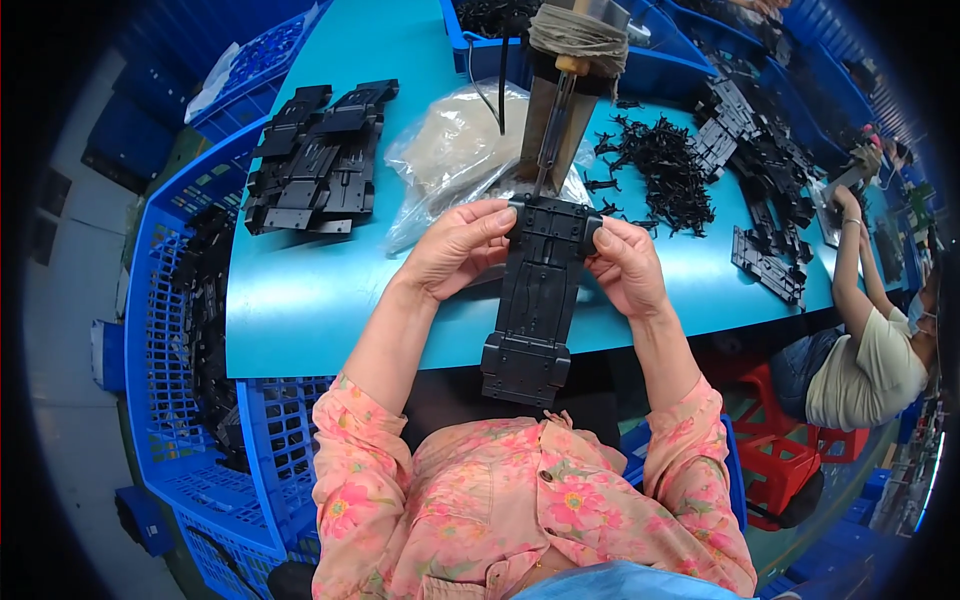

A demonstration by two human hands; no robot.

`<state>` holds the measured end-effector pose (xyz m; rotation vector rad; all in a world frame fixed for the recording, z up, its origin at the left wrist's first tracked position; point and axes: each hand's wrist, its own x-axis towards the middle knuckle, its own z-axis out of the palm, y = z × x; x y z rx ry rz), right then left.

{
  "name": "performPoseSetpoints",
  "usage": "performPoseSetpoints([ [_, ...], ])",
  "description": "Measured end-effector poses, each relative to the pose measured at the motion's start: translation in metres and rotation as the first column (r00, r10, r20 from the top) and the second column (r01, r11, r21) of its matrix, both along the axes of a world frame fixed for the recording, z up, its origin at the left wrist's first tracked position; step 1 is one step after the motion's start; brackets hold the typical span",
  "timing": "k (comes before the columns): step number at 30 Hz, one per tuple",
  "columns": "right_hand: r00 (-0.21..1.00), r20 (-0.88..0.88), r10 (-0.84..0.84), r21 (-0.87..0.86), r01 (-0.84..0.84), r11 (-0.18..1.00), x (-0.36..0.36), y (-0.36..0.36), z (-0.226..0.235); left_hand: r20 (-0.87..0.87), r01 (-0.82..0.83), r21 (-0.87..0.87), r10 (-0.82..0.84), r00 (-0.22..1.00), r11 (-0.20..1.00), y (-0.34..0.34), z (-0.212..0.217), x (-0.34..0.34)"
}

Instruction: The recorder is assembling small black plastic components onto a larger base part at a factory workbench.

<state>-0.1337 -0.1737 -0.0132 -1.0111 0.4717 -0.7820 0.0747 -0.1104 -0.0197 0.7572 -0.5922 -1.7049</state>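
Observation:
A long black plastic chassis part is held between my two hands, its far end under the tip of an upright electric screwdriver. My left hand pinches the far left corner between thumb and fingers. On the opposite corner my right hand grips in the same way. The chassis part's near end hangs past the table's front edge, over my lap. Cloth is wrapped round the top of the screwdriver's stand, and its bit comes down at the part's far end; whether it touches a screw I cannot tell.
Stacked black chassis parts lie on the blue-green table at left. Behind my hands is a clear plastic bag. Small black parts are heaped at right. A blue crate stands left; a co-worker sits at right.

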Motion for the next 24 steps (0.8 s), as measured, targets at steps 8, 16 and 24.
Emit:
performPoseSetpoints([
  [8, 1.0, 0.027, -0.006, -0.013, 0.006, 1.0, -0.0006, -0.0029, -0.008, -0.013, -0.008, 0.01, 0.008, 1.0, 1.0, 0.0006, 0.0055, -0.0014],
  [16, 0.998, 0.046, 0.033, -0.064, -0.03, 0.997, -0.0013, -0.0036, -0.0088, -0.025, -0.014, 0.011, 0.014, 1.0, 1.0, -0.0028, -0.0012, 0.0012],
  [24, 0.999, 0.035, 0.037, -0.101, -0.034, 0.994, -0.0017, -0.0025, -0.0063, -0.005, -0.039, 0.022, 0.039, 0.999, 0.999, -0.0037, -0.002, -0.0004],
])
